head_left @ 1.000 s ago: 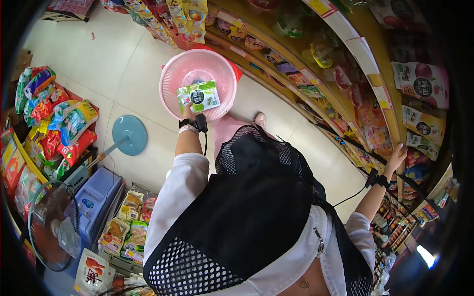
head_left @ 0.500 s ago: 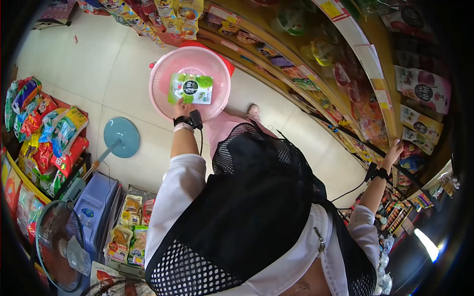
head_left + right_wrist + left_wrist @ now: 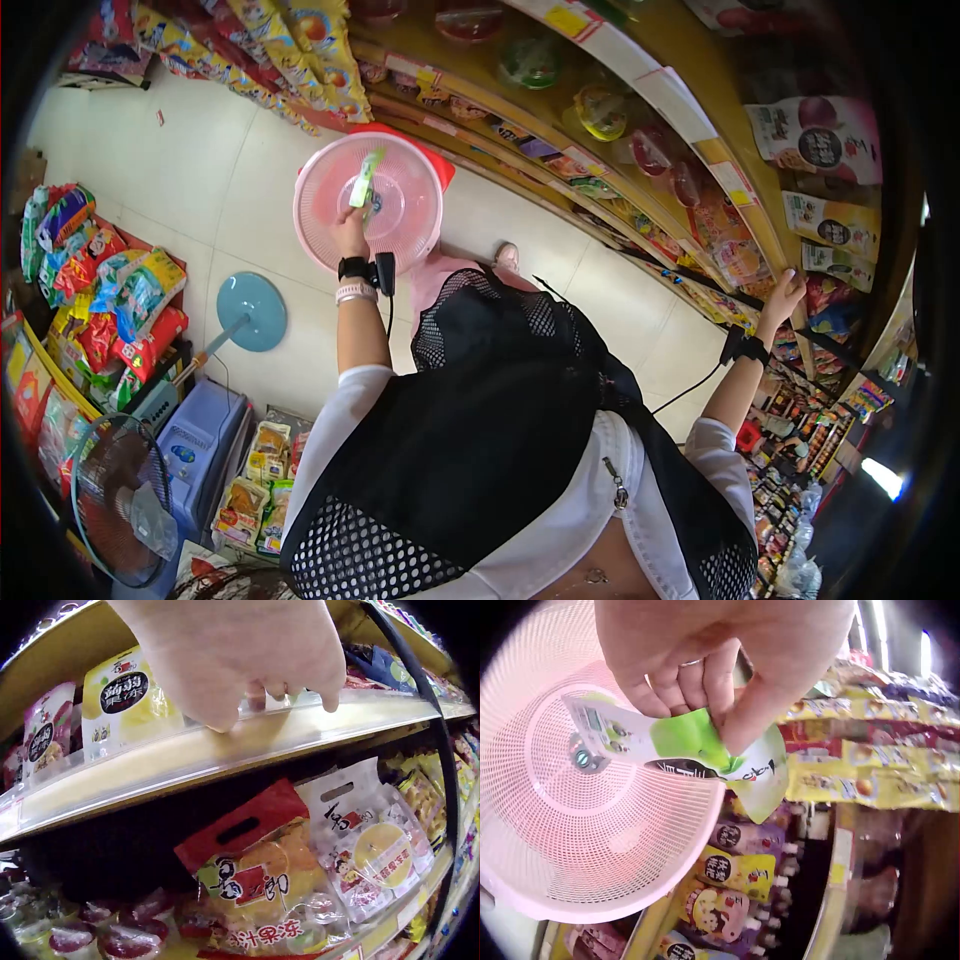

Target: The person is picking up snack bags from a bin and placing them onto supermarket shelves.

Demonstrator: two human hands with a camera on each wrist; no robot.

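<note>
My left hand point(image 3: 350, 234) pinches a green-and-white jelly pouch point(image 3: 686, 741) between thumb and fingers. The pouch is held over a round pink plastic basket point(image 3: 660, 881), whose lattice floor shows below. From the head view the pouch point(image 3: 364, 187) appears nearly edge-on. Far to the right, my right hand point(image 3: 785, 298) rests on the front edge of a shelf point(image 3: 161, 763), thumb and fingertips at its clear lip. Close beside that hand stand a yellow jelly pouch point(image 3: 127, 701) and a purple one point(image 3: 49, 727).
Below the right hand, the lower shelf carries a red-topped jelly bag point(image 3: 255, 877) and a white bag point(image 3: 371, 844). A fan point(image 3: 120, 500), a blue round base on a pole point(image 3: 252, 312) and piled snack bags point(image 3: 110, 290) stand left. Yellow snack packs point(image 3: 320, 50) hang ahead.
The pouch in my left hand has turned from face-up to nearly edge-on over the basket. My right hand stays at the shelf edge while the head view shifts slightly.
</note>
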